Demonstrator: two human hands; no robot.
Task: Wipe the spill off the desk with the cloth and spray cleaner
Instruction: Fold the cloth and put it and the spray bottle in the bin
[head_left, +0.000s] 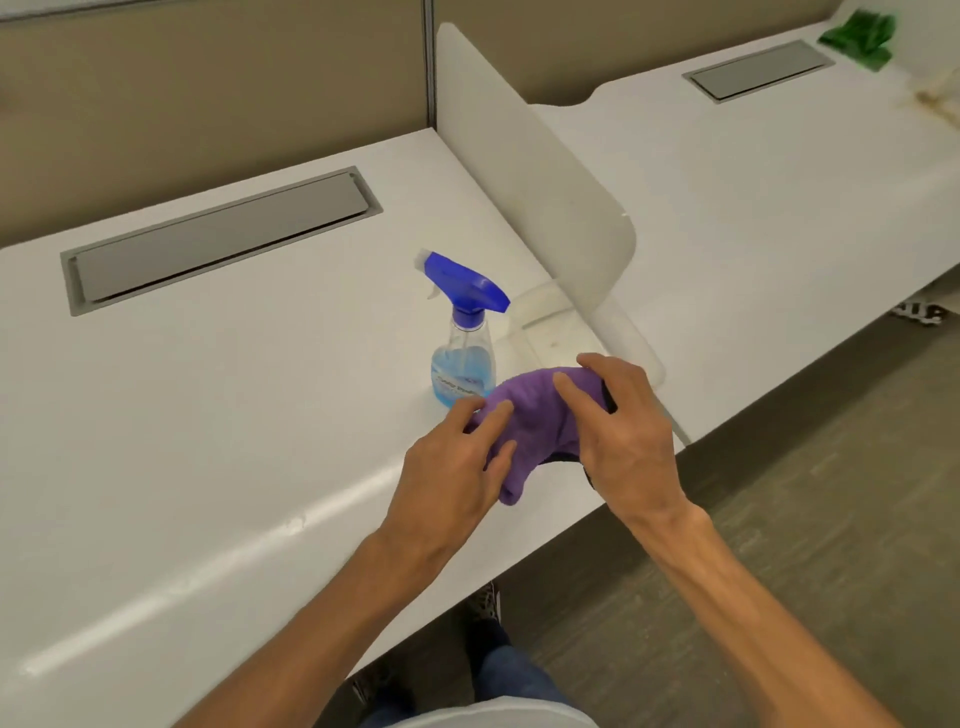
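**Purple cloth held in both hands at the desk edge**

At the bottom of the view, at 6 o'clock, blue trousers (511, 675) and a dark shoe (485, 603) are seen on the grey-brown floor (810, 519). Two bare forearms are extended upward from there toward the centre.

Just right of centre, a bunched purple cloth (540, 415) is held between both hands above the front edge of the white desk (208, 415). The left hand (457, 467) is closed on the cloth's lower, 7 o'clock end, with the fingers curled over it. The right hand (623, 431) is clamped over the upper, 2 o'clock end, with the thumb laid on top of the fabric. The two hands are kept close together, joined only by the cloth.

Directly behind the cloth, at its 11 o'clock, a clear spray bottle (464, 364) of blue liquid with a blue trigger head is stood upright on the desk, its base partly hidden by the fabric.

A white divider panel (535, 182) is set upright at 1 o'clock of the bottle. A grey cable hatch (218, 239) is recessed into the desk at 10 o'clock.

Beyond the divider, on the neighbouring desk (753, 208), a second grey hatch (758, 70) is seen, with a brownish stain (935, 101) at the far right edge and a green cloth (862, 39) at the top right corner.
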